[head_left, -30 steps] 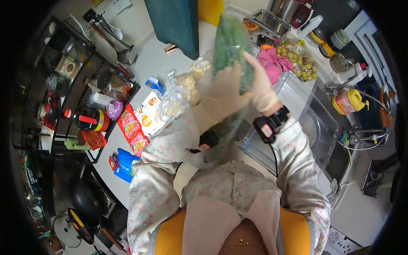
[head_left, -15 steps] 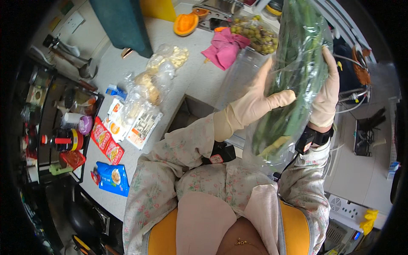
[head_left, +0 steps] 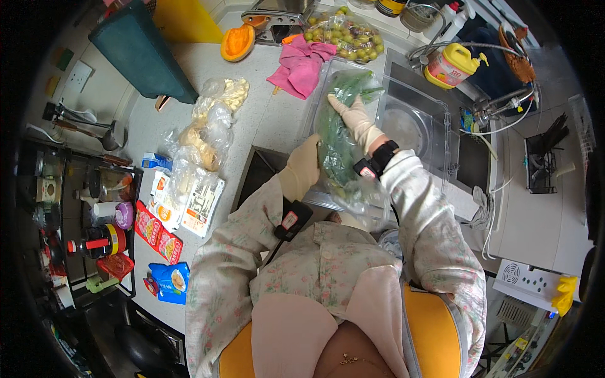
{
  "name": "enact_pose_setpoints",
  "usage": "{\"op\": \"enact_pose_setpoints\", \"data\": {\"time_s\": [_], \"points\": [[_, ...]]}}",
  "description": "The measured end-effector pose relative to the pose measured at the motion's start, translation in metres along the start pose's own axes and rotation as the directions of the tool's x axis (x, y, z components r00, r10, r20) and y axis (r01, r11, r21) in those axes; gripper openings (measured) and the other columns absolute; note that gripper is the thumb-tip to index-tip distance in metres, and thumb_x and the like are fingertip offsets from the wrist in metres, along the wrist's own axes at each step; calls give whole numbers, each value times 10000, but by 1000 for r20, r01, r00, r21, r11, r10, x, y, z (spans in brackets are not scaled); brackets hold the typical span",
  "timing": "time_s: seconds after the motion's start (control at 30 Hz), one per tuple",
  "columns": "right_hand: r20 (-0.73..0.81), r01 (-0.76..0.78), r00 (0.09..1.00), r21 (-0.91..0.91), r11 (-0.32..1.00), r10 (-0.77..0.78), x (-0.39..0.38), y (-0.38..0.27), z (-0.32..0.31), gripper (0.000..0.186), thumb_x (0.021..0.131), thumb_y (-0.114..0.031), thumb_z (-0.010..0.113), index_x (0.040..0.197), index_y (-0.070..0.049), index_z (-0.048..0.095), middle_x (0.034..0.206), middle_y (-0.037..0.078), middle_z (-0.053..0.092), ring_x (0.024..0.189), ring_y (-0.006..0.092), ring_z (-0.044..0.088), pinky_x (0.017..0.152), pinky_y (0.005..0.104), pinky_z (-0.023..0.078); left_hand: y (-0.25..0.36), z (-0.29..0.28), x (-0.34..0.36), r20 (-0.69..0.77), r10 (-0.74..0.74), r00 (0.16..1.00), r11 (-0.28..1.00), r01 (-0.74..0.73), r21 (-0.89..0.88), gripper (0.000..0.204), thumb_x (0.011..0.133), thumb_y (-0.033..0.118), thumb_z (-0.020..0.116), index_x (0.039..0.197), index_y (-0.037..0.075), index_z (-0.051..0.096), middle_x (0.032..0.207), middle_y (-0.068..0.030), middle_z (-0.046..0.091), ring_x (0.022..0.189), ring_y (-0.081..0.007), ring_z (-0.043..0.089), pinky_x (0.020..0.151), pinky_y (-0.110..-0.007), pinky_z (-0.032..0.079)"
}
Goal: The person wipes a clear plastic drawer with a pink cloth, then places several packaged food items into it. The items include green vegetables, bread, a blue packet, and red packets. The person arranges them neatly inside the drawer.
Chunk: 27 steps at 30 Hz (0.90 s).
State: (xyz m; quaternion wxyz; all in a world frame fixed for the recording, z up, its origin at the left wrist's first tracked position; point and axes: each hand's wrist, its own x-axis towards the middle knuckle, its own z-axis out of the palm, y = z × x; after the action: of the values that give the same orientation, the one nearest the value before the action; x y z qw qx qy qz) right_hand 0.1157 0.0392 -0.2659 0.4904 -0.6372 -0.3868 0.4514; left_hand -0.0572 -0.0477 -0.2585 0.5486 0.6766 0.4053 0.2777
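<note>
My left hand [head_left: 302, 164], in a cream glove, grips the left side of a clear bag of long green vegetables [head_left: 336, 148], its fingertips partly hidden behind it. My right hand [head_left: 354, 120], also gloved, is closed on the upper part of the bag. The bag lies slanting over a clear plastic tub [head_left: 441, 135] at the sink [head_left: 472, 170]. A pink cloth [head_left: 296, 72] and a bag of round green fruit [head_left: 346, 38] lie beyond the tub.
On the left counter [head_left: 151, 113] are crumpled bags of pale food [head_left: 208, 132], packets [head_left: 157, 230] and a teal board [head_left: 135, 53]. An orange cut fruit [head_left: 236, 43] sits at the back. A black rack [head_left: 69, 220] stands left; a yellow bottle [head_left: 452, 66] stands right.
The bag of green vegetables has moved down from a raised position to the tub. Both my hands have lowered with it, and my right hand has moved left and forward since half a second ago.
</note>
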Motion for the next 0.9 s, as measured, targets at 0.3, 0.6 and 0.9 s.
{"op": "enact_pose_setpoints", "data": {"time_s": [0.3, 0.6, 0.9], "points": [[325, -54, 934, -286, 957, 150, -30, -49, -107, 1022, 771, -600, 711, 1448, 41, 291, 1394, 198, 447, 1279, 281, 446, 985, 341, 424, 32, -19, -28, 141, -276, 951, 703, 299, -645, 378, 924, 163, 562, 1260, -1, 507, 1251, -108, 576, 1160, -201, 540, 997, -320, 407], [682, 287, 681, -583, 760, 266, -122, -39, -112, 994, 787, -473, 710, 1464, 61, 215, 1484, 288, 300, 1367, 337, 356, 1114, 346, 310, 79, -25, 7, 314, 302, 900, 569, -434, 699, 973, 617, 451, 796, 1455, 198, 372, 1521, -195, 278, 1428, -397, 180, 1151, -472, 178], [768, 306, 532, -566, 766, 355, -79, -19, -101, 646, 821, -305, 670, 1375, -45, 462, 1212, 179, 614, 1048, 278, 625, 900, 337, 487, 55, -7, 58, 558, -125, 820, 221, -526, 822, 1019, 552, 466, 818, 1444, 228, 388, 1518, -159, 299, 1412, -389, 222, 1155, -499, 169]]}}
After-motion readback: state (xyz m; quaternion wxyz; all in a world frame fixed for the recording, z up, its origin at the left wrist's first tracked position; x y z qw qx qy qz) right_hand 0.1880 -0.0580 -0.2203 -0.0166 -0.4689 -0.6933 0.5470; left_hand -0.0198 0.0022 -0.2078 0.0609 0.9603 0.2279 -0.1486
